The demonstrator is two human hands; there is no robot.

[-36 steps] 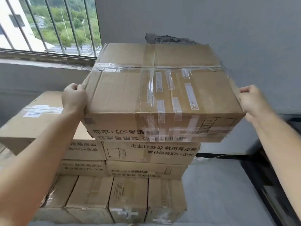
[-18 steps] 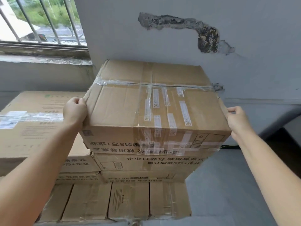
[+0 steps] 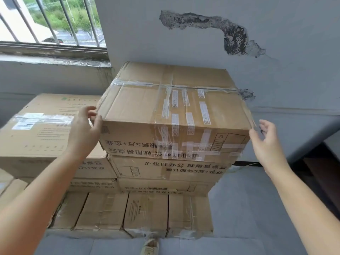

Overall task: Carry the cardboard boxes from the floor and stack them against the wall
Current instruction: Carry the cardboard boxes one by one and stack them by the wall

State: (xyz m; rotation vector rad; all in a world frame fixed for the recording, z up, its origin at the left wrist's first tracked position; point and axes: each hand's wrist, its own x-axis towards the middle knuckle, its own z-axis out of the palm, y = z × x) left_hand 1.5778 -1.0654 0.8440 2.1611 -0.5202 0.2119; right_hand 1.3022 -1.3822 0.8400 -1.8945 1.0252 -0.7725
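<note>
The top cardboard box [image 3: 174, 109] sits on the stack of boxes [image 3: 165, 170] against the grey wall [image 3: 276, 80], its far edge close to the plaster, though whether it touches cannot be told. Clear tape crosses its lid, and short white label strips lie on the near half. Printed characters on its near face read upside down.

The left hand [image 3: 84, 129] is at the box's near left corner. Its fingers are spread and only loosely bent, the thumb lying against the corner edge, so this grip is open and rests on the cardboard rather than clasping it. The right hand [image 3: 265, 142] is just beside the near right corner, fingers relaxed and apart; this grip is open too, and whether the fingertips touch the box cannot be told.

Under the top box lie two flatter boxes with the same print, and below them a row of boxes standing on end on the grey floor [image 3: 248, 208]. To the left a wide box with a white shipping label [image 3: 36, 126] rests on another pile, lower than the top box. At far left is a barred window [image 3: 55, 21] above a stained sill. A long patch of broken plaster [image 3: 233, 35] scars the wall above the stack.
</note>
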